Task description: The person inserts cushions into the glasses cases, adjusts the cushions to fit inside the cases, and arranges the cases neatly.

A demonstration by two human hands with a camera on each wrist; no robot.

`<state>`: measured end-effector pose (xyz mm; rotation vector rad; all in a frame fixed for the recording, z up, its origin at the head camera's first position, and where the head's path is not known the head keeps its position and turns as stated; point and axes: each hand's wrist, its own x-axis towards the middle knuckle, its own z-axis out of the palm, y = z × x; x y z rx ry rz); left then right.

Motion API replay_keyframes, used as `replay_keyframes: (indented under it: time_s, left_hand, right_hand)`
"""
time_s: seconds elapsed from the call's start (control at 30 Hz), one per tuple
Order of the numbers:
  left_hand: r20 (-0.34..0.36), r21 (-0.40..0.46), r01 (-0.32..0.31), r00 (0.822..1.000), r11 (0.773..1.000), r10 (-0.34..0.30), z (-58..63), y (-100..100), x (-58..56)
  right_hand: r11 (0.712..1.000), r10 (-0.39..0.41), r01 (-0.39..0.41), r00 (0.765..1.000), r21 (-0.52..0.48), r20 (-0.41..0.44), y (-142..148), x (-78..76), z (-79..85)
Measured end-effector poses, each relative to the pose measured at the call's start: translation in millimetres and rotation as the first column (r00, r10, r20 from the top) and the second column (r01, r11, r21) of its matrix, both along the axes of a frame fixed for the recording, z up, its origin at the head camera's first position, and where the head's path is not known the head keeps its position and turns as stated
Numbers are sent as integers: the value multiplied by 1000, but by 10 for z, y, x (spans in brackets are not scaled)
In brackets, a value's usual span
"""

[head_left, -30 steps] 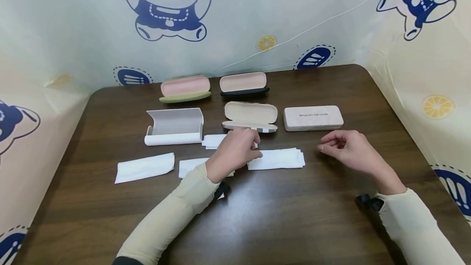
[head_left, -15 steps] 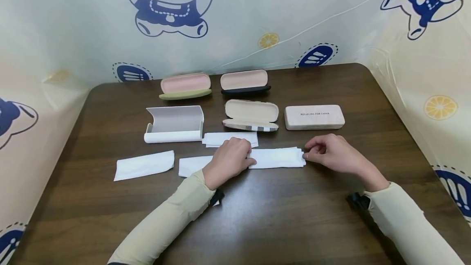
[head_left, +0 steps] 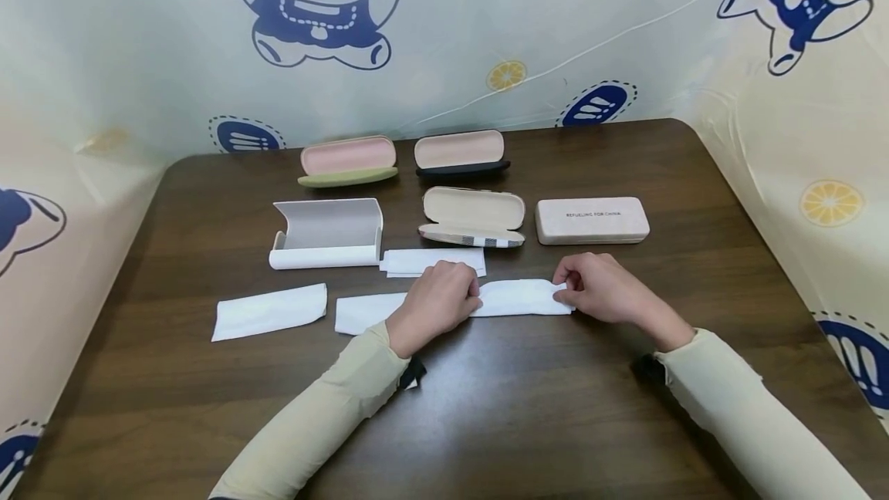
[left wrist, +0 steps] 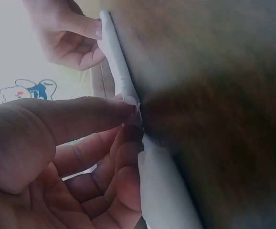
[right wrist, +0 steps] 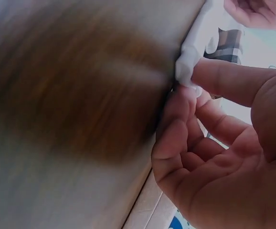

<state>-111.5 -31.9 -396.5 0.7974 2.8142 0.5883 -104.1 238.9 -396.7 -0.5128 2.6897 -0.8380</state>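
A folded white cloth (head_left: 524, 297) lies flat in front of the cases, its middle slightly raised. Its left end is pinched between thumb and fingers of my left hand (head_left: 434, 299), clearly so in the left wrist view, where the cloth (left wrist: 116, 62) runs on to the other hand. At the opposite end my right hand (head_left: 604, 292) pinches the edge; the right wrist view has the thumb on the cloth (right wrist: 190, 52) and fingertips beneath. Partly covered by my left hand, a second folded cloth (head_left: 364, 312) lies to the left.
More folded cloths lie nearby, one at far left (head_left: 271, 312) and one behind my left hand (head_left: 434, 259). Behind stand an open white case (head_left: 329, 230), open checked case (head_left: 474, 211), closed pale case (head_left: 592, 221), open green case (head_left: 349, 160) and open black case (head_left: 461, 153).
My right hand has come leftward onto the cloth's right end and taken hold of it. My left hand has lowered onto the left end. The cloth's middle has bulged slightly.
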Motion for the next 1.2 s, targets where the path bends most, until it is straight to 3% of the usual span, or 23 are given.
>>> replay_keyframes:
  time_s: [0.2,0.37,0.57,0.77,0.9,1.2]
  left_hand:
    - [-16,76,1,1000,997,0,14,-21,33]
    - [42,174,-63,997,983,57,62,-58,8]
    - [105,252,-65,994,965,40,103,-99,-20]
    - [180,334,-79,984,939,19,253,-184,-81]
    - [242,369,-129,969,920,39,377,-265,-143]
    - [200,387,-157,976,909,83,574,-386,-290]
  right_hand:
    - [1000,-7,7,1000,-9,16,-41,41,51]
    - [999,0,1,1000,-53,12,-33,53,103]
    - [995,-22,25,999,-97,30,6,54,142]
    - [984,-50,61,996,-166,67,21,32,254]
    - [978,-73,89,993,-191,92,7,-23,355]
    - [951,-87,119,989,-284,124,-117,-194,477]
